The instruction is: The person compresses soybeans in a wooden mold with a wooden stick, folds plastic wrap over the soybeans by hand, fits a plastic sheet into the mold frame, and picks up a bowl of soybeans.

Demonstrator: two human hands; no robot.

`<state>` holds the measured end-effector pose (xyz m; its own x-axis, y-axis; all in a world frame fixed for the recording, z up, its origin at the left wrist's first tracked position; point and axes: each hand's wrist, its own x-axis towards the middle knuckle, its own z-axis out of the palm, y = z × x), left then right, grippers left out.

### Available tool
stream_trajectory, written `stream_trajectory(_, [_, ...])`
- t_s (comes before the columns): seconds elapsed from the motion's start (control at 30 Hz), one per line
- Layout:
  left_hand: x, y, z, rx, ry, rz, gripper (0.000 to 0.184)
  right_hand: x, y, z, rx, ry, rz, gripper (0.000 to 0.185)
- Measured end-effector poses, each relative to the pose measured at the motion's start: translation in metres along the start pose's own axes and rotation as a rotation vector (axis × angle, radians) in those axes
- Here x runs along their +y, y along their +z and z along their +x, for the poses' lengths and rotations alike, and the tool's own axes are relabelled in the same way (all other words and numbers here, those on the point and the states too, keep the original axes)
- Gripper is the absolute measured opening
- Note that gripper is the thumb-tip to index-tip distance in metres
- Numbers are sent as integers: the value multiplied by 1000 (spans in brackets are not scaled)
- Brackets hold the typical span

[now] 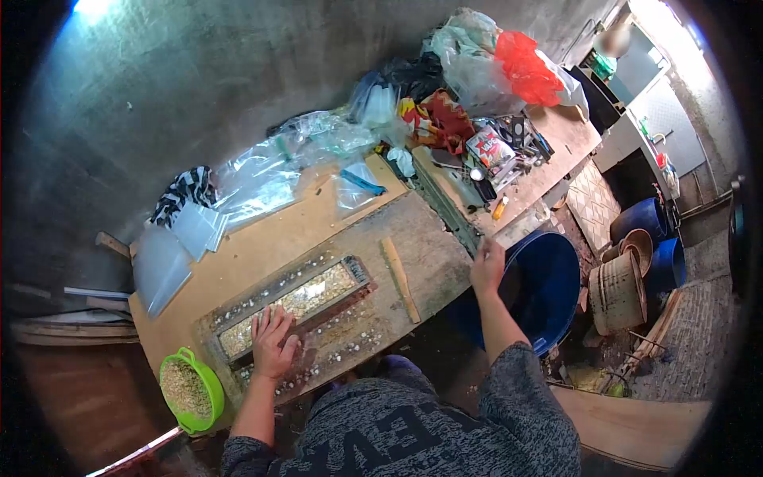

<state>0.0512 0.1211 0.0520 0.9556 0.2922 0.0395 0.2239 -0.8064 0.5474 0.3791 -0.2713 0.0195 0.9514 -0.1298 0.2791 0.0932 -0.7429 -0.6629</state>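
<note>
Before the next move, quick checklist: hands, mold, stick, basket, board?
1. Left hand on mold: ok, fingers spread over its near-left part.
2. Right hand grip: cannot tell; it is at the end of the dark strip.
3. Mold filled: ok, pale flakes inside.
4. Stick off mold: ok, lying to its right.
5. Basket stocked: ok, flakes inside.
6. Board clean: not ok, white bits scattered around mold.
</note>
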Motion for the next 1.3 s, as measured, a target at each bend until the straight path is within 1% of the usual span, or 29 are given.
stream_trajectory(0.07, [-1,0,0,-13,0,17,49,38,5,26,10,13,-23,30])
stream_trajectory(0.1, [-1,0,1,-14,-7,21,49,46,6,31,10,16,-25,30])
stream_trajectory(0.17, [1,1,1,-5,-18,22,49,60,8,38,-61,-70,-100,31])
stream_trajectory(0.27, [3,2,2,6,-39,6,48,74,14,42,-129,-112,-102,32])
stream_trajectory(0.37, [5,2,1,4,-63,-9,47,66,13,45,-149,-54,-134,29])
stream_trajectory(0.5, [10,1,3,7,-76,-1,46,63,13,47,-150,-70,-103,26])
stream_trajectory(0.57, [12,0,3,3,-86,-1,46,67,13,49,-150,-110,-94,21])
stream_trajectory(0.67, [11,1,3,-7,-92,4,46,73,16,54,-167,-177,-114,20])
stream_trajectory(0.8, [10,2,2,-15,-93,15,46,54,12,52,-148,-215,-174,16])
stream_trajectory(0.87, [11,2,3,2,-94,3,46,38,5,48,-313,-94,-66,9])
stream_trajectory(0.9, [12,2,3,16,-91,-12,45,36,5,46,-314,-96,-67,9])
stream_trajectory(0.97, [12,3,3,19,-90,-11,45,34,3,40,-320,-306,-67,8])
stream_trajectory(1.0, [12,3,3,20,-89,-9,45,32,2,38,-320,-310,-67,8])
stream_trajectory(1.07, [8,6,2,28,-82,-5,45,30,-1,35,-427,-362,-268,6])
stream_trajectory(1.1, [8,5,2,33,-74,0,45,26,-3,33,-430,-369,-267,6])
stream_trajectory(1.17, [8,5,1,37,-81,-3,46,19,-8,31,-504,-472,-334,8])
stream_trajectory(1.3, [4,8,-1,46,-79,-24,46,8,-17,26,-486,-488,-276,12])
